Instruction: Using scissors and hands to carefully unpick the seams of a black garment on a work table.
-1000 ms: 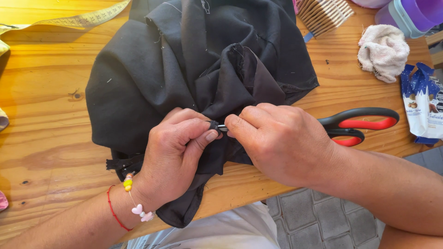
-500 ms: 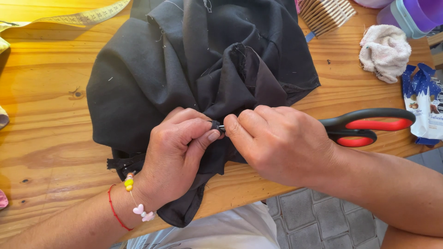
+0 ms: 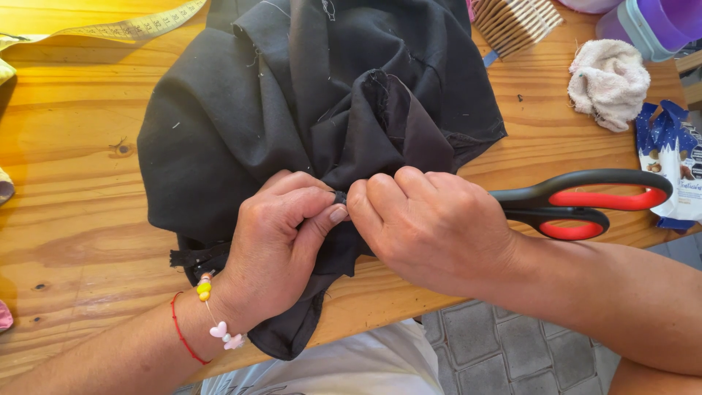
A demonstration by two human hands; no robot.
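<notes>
A crumpled black fabric piece (image 3: 292,110) lies on the wooden table (image 3: 73,183). My left hand (image 3: 281,234) and my right hand (image 3: 431,219) meet at its near fold and both pinch a small dark bit of the cloth between thumb and fingers. A zipper tape end (image 3: 194,256) sticks out from the fabric beside my left wrist, which wears a red string and a bead bracelet.
Black scissors with red-lined handles (image 3: 585,205) lie just right of my right hand. A white rag (image 3: 607,80), a blue snack packet (image 3: 676,161), a purple container (image 3: 651,22), a stack of wooden sticks (image 3: 512,22) and a yellow measuring tape (image 3: 124,29) sit around the table.
Both hands keep pinching the same spot of cloth, with only slight finger shifts. The view has drifted a little.
</notes>
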